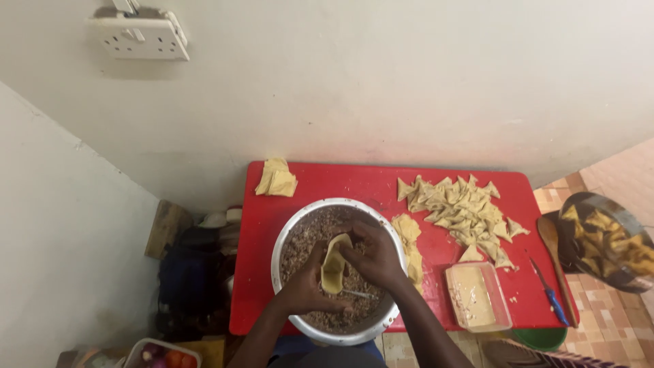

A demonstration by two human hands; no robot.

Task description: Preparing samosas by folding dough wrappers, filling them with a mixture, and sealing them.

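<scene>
Over a large metal bowl (283, 249) of brown minced filling, my left hand (306, 289) and my right hand (375, 255) together hold a pale dough wrapper (334, 266) folded into a cone. A thin metal spoon handle (357, 294) lies in the filling just below my hands. The bowl stands at the front of a red table (340, 184). A pile of folded triangular pastries (463, 208) lies on the table to the right.
Flat dough strips (409, 235) lie right of the bowl, and folded ones (276, 178) at the back left. A clear tub of paste (477, 296), a blue-handled knife (552, 293), a wooden spoon (555, 252) and a pan of fried pastries (606, 242) are at the right.
</scene>
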